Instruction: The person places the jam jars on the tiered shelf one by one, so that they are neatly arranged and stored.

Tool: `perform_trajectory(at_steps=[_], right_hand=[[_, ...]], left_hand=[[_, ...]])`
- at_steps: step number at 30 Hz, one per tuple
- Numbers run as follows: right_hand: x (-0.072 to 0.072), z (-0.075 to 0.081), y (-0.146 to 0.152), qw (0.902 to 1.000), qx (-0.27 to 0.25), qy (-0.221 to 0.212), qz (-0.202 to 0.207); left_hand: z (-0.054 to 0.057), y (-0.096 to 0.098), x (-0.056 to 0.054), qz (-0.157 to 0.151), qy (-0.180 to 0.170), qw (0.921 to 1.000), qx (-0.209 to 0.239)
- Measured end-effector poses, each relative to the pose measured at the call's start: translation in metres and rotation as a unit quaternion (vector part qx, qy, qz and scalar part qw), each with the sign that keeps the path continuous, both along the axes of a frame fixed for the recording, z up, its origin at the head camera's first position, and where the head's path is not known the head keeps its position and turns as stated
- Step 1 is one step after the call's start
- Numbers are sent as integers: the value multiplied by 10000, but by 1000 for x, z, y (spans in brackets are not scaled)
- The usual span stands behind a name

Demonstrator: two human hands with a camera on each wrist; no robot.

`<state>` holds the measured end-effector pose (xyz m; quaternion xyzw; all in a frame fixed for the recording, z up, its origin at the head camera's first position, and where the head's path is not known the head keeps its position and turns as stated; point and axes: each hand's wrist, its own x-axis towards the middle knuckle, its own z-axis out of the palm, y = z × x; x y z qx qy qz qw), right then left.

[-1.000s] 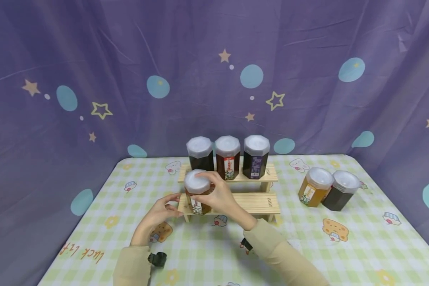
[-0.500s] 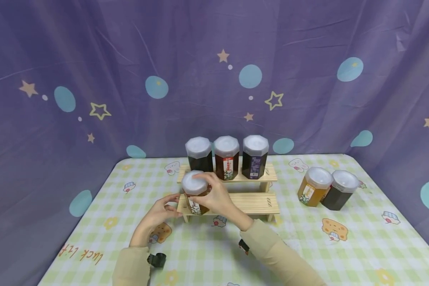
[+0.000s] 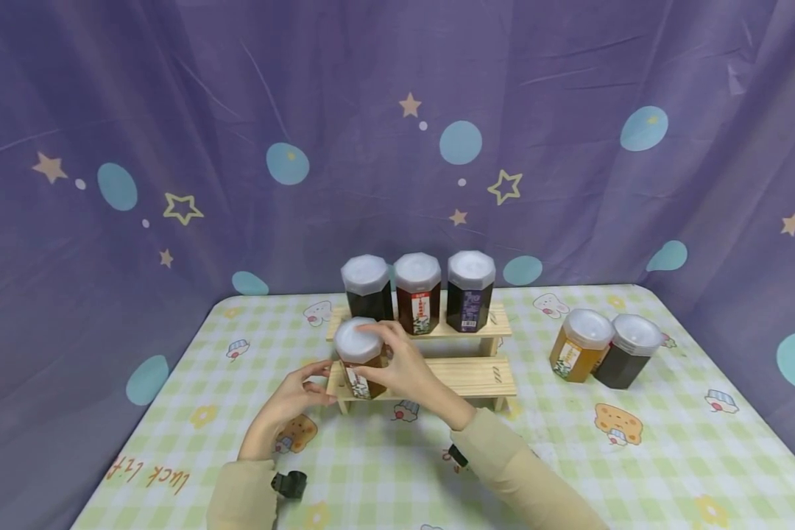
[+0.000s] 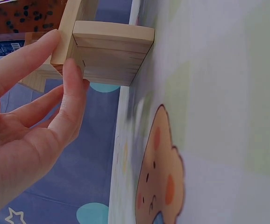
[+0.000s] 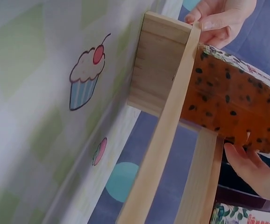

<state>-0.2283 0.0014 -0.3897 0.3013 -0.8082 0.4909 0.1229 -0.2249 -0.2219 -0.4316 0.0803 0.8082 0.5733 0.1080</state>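
A two-tier wooden display rack [image 3: 467, 374] stands on the table. On the left end of its lower step is a jar of orange-brown jam with dark seeds [image 5: 235, 100], white-lidded and leaning slightly. My right hand [image 3: 404, 368] grips this jar [image 3: 364, 377], thumb at the front label and fingers by the lid and far side. At the step's left end, my left hand [image 3: 296, 395] pinches the board edge between thumb and finger; the left wrist view shows these fingers [image 4: 72, 102] at the wood. Most of the jar's right side is behind my right hand.
Three dark lidded jars [image 3: 419, 294] line the upper step. On the table to the right, an amber jar [image 3: 579, 350] and a black jar [image 3: 626, 357] stand side by side. A checked cloth [image 3: 556, 456] covers the table; a purple curtain [image 3: 344, 110] hangs behind.
The held jar has shifted slightly left on the lower step with my right hand and tilts a little more. My left hand has stayed at the rack's end.
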Motion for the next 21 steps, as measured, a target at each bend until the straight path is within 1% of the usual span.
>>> perform_trajectory(at_steps=[3, 6, 11, 15, 21], right_hand=[[1, 0, 5, 9999, -28, -2, 123], [2, 1, 11, 9997, -76, -76, 216], [3, 2, 20, 9986, -305, -211, 371], [4, 4, 30, 9979, -410, -237, 447], [6, 7, 50, 9991, -181, -30, 387]], left_hand=[[0, 0, 1, 28, 4, 10000, -22], [1, 0, 1, -50, 35, 10000, -39], [3, -1, 1, -82, 52, 9999, 27], [2, -2, 1, -117, 57, 9999, 34], [-1, -2, -1, -55, 13, 10000, -38]])
